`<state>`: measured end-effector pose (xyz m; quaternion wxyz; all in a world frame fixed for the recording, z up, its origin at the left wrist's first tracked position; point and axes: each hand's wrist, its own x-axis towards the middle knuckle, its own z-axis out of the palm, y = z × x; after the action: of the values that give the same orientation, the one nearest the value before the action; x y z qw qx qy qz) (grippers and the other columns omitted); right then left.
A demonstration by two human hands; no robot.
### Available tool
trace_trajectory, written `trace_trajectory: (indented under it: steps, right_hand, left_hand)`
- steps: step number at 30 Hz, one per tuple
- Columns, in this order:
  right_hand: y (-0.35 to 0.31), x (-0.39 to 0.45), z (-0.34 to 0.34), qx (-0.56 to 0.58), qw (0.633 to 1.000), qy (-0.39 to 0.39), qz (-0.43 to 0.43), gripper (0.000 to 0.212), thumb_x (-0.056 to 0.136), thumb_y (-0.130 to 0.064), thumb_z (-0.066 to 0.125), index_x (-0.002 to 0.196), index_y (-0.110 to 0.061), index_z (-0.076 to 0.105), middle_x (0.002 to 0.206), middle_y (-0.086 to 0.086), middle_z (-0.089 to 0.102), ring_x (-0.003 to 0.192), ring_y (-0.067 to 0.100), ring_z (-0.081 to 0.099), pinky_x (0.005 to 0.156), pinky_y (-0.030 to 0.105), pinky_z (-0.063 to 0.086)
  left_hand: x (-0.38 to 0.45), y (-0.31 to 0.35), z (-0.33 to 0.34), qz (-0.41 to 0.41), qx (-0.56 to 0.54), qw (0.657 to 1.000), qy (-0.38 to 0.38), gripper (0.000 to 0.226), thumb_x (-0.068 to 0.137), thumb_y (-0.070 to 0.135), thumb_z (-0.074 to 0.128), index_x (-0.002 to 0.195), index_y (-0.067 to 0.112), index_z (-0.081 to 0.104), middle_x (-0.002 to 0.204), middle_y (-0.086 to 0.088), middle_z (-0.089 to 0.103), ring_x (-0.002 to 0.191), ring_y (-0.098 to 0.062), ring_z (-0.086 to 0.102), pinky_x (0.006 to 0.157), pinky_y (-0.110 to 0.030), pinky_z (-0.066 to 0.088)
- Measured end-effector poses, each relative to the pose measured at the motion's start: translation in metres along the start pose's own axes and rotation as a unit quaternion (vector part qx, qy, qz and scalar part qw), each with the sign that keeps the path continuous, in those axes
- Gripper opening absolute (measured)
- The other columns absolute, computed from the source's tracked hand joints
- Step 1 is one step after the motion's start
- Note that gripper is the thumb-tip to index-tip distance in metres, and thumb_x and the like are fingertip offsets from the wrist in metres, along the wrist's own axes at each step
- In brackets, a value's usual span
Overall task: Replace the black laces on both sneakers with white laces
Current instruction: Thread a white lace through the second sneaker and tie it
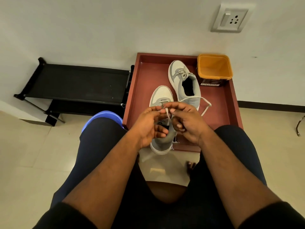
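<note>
Left hand (149, 128): reaching forward from the lower left, palm turning inward, fingers curling, thumb and forefinger pinching the white lace (167, 113).
Right hand (186, 119): reaching forward from the lower right, facing the left hand, fingertips pinching the same lace, lower fingers curling under.
Forearms: both bare, converging toward the middle, hands nearly touching.
Legs: knees spreading apart, one bare foot showing between them.

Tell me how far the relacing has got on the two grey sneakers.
Done: far grey sneaker on the red-brown tray wears a tied white lace. In hand: left hand and right hand pinch a white lace over the near grey sneaker. Left: finishing and tying it.
</note>
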<state>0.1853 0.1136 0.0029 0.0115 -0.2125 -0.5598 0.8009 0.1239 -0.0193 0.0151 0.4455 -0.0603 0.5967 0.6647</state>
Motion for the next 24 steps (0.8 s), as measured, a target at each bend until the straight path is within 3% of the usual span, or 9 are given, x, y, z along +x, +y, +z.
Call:
trace_trajectory:
  steps: [2, 4, 7, 10, 12, 15, 17, 21, 24]
  right_hand:
    - [-0.007, -0.001, -0.002, 0.049, 0.999, 0.0, -0.015, 0.024, 0.093, 0.005, 0.05, 0.108, -0.006, 0.066, 0.092, 0.008, 0.073, 0.036, 0.002, 0.037, 0.036, 0.015, 0.023]
    - [-0.009, 0.001, -0.004, 0.001, 0.997, 0.065, -0.041, 0.02, 0.088, 0.002, 0.062, 0.105, -0.006, 0.068, 0.095, 0.008, 0.073, 0.046, 0.0, 0.05, 0.038, 0.014, 0.032]
    - [-0.006, 0.007, -0.016, -0.065, 0.975, 0.194, -0.087, 0.017, 0.083, -0.004, 0.071, 0.1, -0.006, 0.071, 0.083, 0.002, 0.073, 0.057, -0.001, 0.059, 0.046, 0.011, 0.04]
    - [-0.005, 0.012, -0.041, -0.202, 0.928, 0.282, -0.134, 0.017, 0.087, -0.011, 0.069, 0.103, -0.014, 0.072, 0.096, 0.004, 0.069, 0.073, -0.005, 0.061, 0.061, 0.006, 0.042]
    - [-0.007, 0.012, -0.046, -0.383, 0.875, 0.238, -0.176, 0.024, 0.088, -0.015, 0.067, 0.111, -0.022, 0.071, 0.105, -0.002, 0.054, 0.081, -0.01, 0.051, 0.071, 0.004, 0.039]
    - [-0.002, 0.01, -0.028, -0.447, 0.874, 0.039, -0.185, 0.034, 0.084, -0.013, 0.072, 0.117, -0.023, 0.069, 0.115, -0.007, 0.048, 0.089, -0.01, 0.048, 0.076, 0.005, 0.04]
    - [0.008, 0.012, -0.016, -0.444, 0.876, -0.011, -0.19, 0.022, 0.081, -0.013, 0.075, 0.102, -0.021, 0.074, 0.106, -0.009, 0.059, 0.091, -0.008, 0.054, 0.076, 0.007, 0.04]
    - [0.005, 0.019, -0.025, -0.4, 0.888, 0.099, -0.204, 0.008, 0.083, -0.011, 0.072, 0.09, -0.009, 0.075, 0.094, -0.001, 0.064, 0.084, -0.005, 0.057, 0.072, 0.003, 0.038]
    - [-0.004, 0.022, -0.048, -0.438, 0.851, 0.227, -0.18, 0.014, 0.084, -0.017, 0.073, 0.096, -0.012, 0.075, 0.101, -0.003, 0.061, 0.09, 0.002, 0.058, 0.074, 0.007, 0.04]
  left_hand:
    - [-0.002, -0.001, 0.0, -0.021, -0.016, 0.998, -0.061, 0.036, 0.103, 0.04, 0.036, 0.128, 0.017, 0.049, 0.099, -0.009, 0.07, 0.05, -0.02, 0.054, 0.042, -0.024, 0.047]
    - [-0.003, -0.002, -0.003, -0.02, 0.034, 0.996, -0.084, 0.043, 0.099, 0.049, 0.04, 0.125, 0.018, 0.054, 0.096, -0.009, 0.069, 0.052, -0.017, 0.053, 0.044, -0.023, 0.045]
    - [-0.004, -0.003, -0.012, 0.018, 0.142, 0.989, -0.046, 0.029, 0.092, 0.032, 0.062, 0.108, 0.008, 0.065, 0.071, -0.001, 0.061, 0.049, -0.01, 0.044, 0.043, -0.021, 0.035]
    - [-0.002, 0.003, -0.024, 0.049, 0.167, 0.985, 0.023, 0.017, 0.085, 0.023, 0.071, 0.092, 0.009, 0.072, 0.062, 0.001, 0.058, 0.044, -0.006, 0.039, 0.039, -0.017, 0.03]
    - [0.0, 0.008, -0.03, 0.077, 0.195, 0.976, 0.064, 0.011, 0.083, 0.022, 0.073, 0.081, 0.012, 0.072, 0.061, 0.0, 0.059, 0.041, -0.003, 0.04, 0.04, -0.015, 0.033]
    - [0.003, 0.011, -0.028, 0.095, 0.235, 0.966, 0.039, 0.011, 0.082, 0.021, 0.075, 0.079, 0.01, 0.073, 0.057, 0.001, 0.06, 0.042, -0.001, 0.042, 0.043, -0.012, 0.037]
    - [0.003, 0.011, -0.026, 0.104, 0.248, 0.963, 0.023, 0.012, 0.081, 0.02, 0.075, 0.083, 0.008, 0.074, 0.055, 0.004, 0.06, 0.042, 0.0, 0.043, 0.043, -0.012, 0.037]
    - [0.006, 0.017, -0.037, 0.11, 0.261, 0.957, 0.061, 0.017, 0.08, 0.023, 0.077, 0.08, 0.007, 0.072, 0.055, 0.004, 0.061, 0.039, 0.001, 0.043, 0.041, -0.012, 0.036]
    - [0.008, 0.023, -0.05, 0.121, 0.26, 0.954, 0.094, 0.027, 0.078, 0.028, 0.077, 0.084, 0.002, 0.072, 0.058, 0.002, 0.062, 0.038, -0.001, 0.037, 0.042, -0.014, 0.034]
